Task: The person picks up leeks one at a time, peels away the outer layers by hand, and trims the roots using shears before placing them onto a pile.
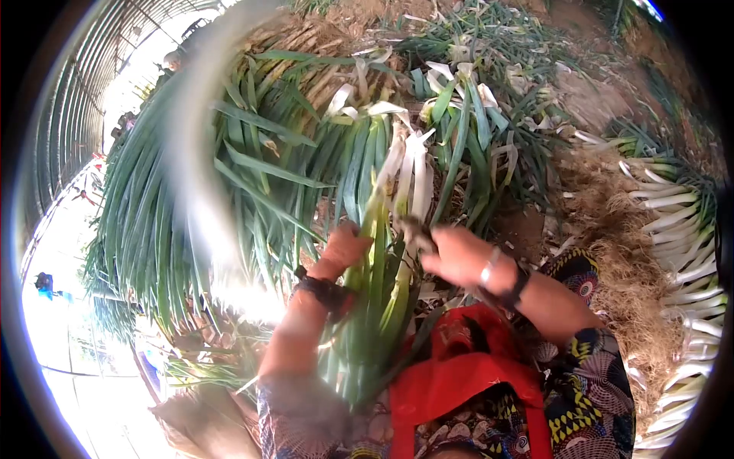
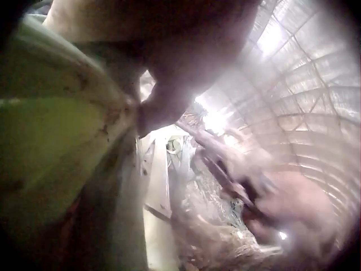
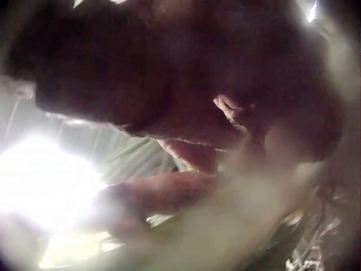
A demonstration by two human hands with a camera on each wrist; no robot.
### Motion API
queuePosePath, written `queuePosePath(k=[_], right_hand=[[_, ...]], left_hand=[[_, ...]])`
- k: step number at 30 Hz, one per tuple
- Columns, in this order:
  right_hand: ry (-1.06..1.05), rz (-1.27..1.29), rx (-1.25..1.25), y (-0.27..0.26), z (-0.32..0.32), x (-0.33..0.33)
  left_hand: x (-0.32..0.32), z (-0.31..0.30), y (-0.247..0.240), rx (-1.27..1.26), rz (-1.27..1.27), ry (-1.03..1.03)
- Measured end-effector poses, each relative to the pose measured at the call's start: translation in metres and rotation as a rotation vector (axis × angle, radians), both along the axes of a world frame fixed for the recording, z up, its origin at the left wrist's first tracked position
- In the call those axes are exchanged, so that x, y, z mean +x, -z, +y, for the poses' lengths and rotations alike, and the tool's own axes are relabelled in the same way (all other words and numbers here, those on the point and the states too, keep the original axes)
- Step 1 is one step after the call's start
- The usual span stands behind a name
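My left hand (image 1: 345, 246) grips a bunch of long green onions (image 1: 375, 291), whose leaves run back toward my lap. In the left wrist view the green leaves (image 2: 51, 124) fill the left side, beside the dark underside of that hand (image 2: 175, 79). Just right of the bunch, my right hand (image 1: 462, 256) holds a dark brownish tool (image 1: 415, 233). The left wrist view shows two narrow, spread parts of this tool (image 2: 223, 179), like shears. Pale, peeled-back onion leaves (image 1: 413, 172) lie beyond both hands. The right wrist view is dark and blurred, with fingers (image 3: 169, 192) curled.
A large heap of green onions (image 1: 168, 191) spreads to the left. Loose leaf trimmings (image 1: 474, 53) lie at the back. Along the right runs a row of white-stemmed onions (image 1: 680, 252), beside a pile of brown roots (image 1: 612, 214). A red apron (image 1: 459, 375) covers the lap.
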State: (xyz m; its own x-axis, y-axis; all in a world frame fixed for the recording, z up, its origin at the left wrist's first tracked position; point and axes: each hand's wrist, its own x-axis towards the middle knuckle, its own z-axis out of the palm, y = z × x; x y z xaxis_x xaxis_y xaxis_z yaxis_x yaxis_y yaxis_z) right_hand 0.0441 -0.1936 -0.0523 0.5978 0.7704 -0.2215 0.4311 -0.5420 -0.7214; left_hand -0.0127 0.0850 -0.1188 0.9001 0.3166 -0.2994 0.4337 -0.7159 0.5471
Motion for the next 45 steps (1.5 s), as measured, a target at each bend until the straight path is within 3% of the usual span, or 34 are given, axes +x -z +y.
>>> queuePosePath(k=[2, 3, 6, 8, 10, 11, 12, 14, 18, 20, 25, 28, 29, 32, 36, 40, 45], right_hand=[[-0.099, -0.015, -0.058, -0.016, -0.020, -0.033], [-0.108, -0.188, 0.098, -0.013, -0.024, -0.042], [0.076, 0.109, -0.018, -0.010, 0.000, -0.008], [0.266, -0.177, 0.108, 0.026, 0.013, 0.020], [0.131, -0.057, 0.138, 0.012, 0.003, -0.001], [0.041, -0.146, 0.064, 0.016, 0.003, -0.009], [0.112, -0.134, 0.044, 0.022, -0.001, -0.008], [0.263, -0.128, 0.015, 0.030, -0.008, 0.004], [0.015, 0.021, -0.002, 0.003, -0.015, -0.025], [-0.083, -0.046, -0.020, 0.001, -0.017, -0.038], [-0.050, -0.098, -0.049, 0.001, -0.005, -0.040], [0.010, 0.013, -0.129, 0.002, 0.007, -0.026], [-0.005, -0.125, -0.122, 0.008, 0.010, -0.023], [0.000, -0.148, -0.103, 0.017, 0.021, -0.005], [0.081, -0.114, -0.122, 0.019, 0.041, 0.021], [0.171, -0.123, -0.151, 0.034, 0.061, 0.055], [0.169, -0.177, -0.229, 0.038, 0.087, 0.101]], left_hand=[[0.007, 0.008, -0.004, 0.032, 0.004, 0.017], [0.006, 0.005, -0.013, 0.059, 0.015, 0.009], [0.006, 0.007, -0.014, 0.066, -0.003, 0.032], [-0.001, 0.014, -0.015, 0.011, -0.024, 0.030], [-0.012, 0.008, -0.049, -0.025, -0.023, 0.001], [-0.017, 0.009, -0.056, -0.028, -0.009, -0.061], [-0.023, 0.007, -0.068, -0.102, -0.043, -0.147], [-0.032, 0.023, -0.062, -0.448, -0.156, -0.242], [-0.031, 0.020, -0.052, -0.484, -0.142, -0.335], [-0.022, 0.014, -0.042, -0.499, -0.115, -0.327], [0.002, 0.002, -0.014, -0.597, -0.129, -0.350], [0.018, 0.004, 0.020, -0.618, -0.161, -0.393], [0.023, 0.012, 0.030, -0.382, -0.097, -0.300], [0.043, 0.025, 0.067, -0.108, -0.113, -0.298], [0.056, 0.018, 0.080, -0.046, -0.129, -0.300], [0.059, 0.006, 0.063, -0.054, -0.066, -0.284], [0.059, 0.010, 0.065, -0.157, -0.028, -0.277]])
